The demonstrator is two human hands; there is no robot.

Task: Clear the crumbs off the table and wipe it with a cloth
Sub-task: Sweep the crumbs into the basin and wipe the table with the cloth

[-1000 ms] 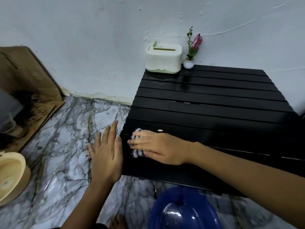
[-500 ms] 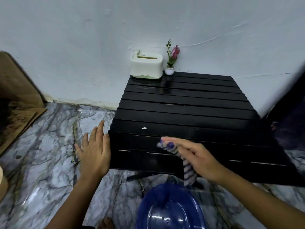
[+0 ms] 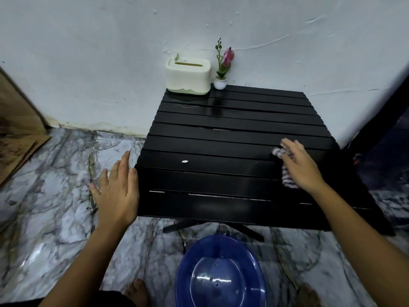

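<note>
1. Head view, table: a black slatted table (image 3: pixel 232 138) stands against a pale wall (image 3: pixel 110 52) on a marbled floor (image 3: pixel 55 207).
2. Head view, your right hand (image 3: pixel 301 167): it lies palm down on the right side of the table, fingers spread and loosely curled over a striped cloth (image 3: pixel 287 176). The cloth is pinned under the palm against the slats; one bunched end shows beyond the fingertips, the other trails out near the wrist.
3. Head view, your left hand (image 3: pixel 117 191): flat and empty, fingers extended together, held at the table's left edge. The little-finger side is just beside the edge; whether it touches, I cannot tell.
4. Head view, crumb (image 3: pixel 184 161): one small white crumb sits on a slat in the left-centre of the table, between your two hands, well apart from the cloth.
5. Head view, back left corner of the table: a cream tissue box (image 3: pixel 188 77) and, just beside it to the right, a small white pot with a pink flower (image 3: pixel 221 78).
6. Head view, floor: a blue plastic basin (image 3: pixel 221 275) sits below the table's near edge. Brown cardboard (image 3: pixel 17 134) leans at the far left.
</note>
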